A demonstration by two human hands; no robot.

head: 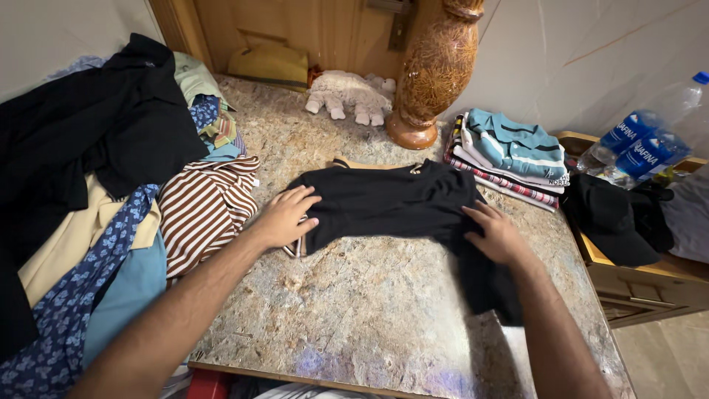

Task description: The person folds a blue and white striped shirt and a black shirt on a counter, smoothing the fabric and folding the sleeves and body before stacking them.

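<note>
1. Desk (369, 310): speckled stone-look top. The near edge runs along the bottom of the view and the right edge drops off beside a low wooden cabinet (642, 284).
2. Open room: a broad bare patch of desk lies between the two forearms, from the garment down to the near edge. A smaller bare strip lies behind the garment, toward the vase (432, 74).
3. Left side is crowded: a heap of unfolded clothes (88, 207), with a brown-and-white striped shirt (203, 207) just beside the left hand (284, 216).
4. Right rear: a folded stack of shirts (509, 155), teal-striped on top, near the garment's far corner.
5. Black garment (391, 203): lies mid-desk, mostly flat, dark and plain, with slight folds. Its right portion trails toward the desk's right edge, under the right forearm.
6. Left hand: fingers spread, palm down, pressing the garment's left edge.
7. Right hand (496, 235): fingers loosely curled on the garment's right side; whether it pinches cloth, cannot tell.
8. On the cabinet: black cap (613, 218), two water bottles (642, 144).
</note>
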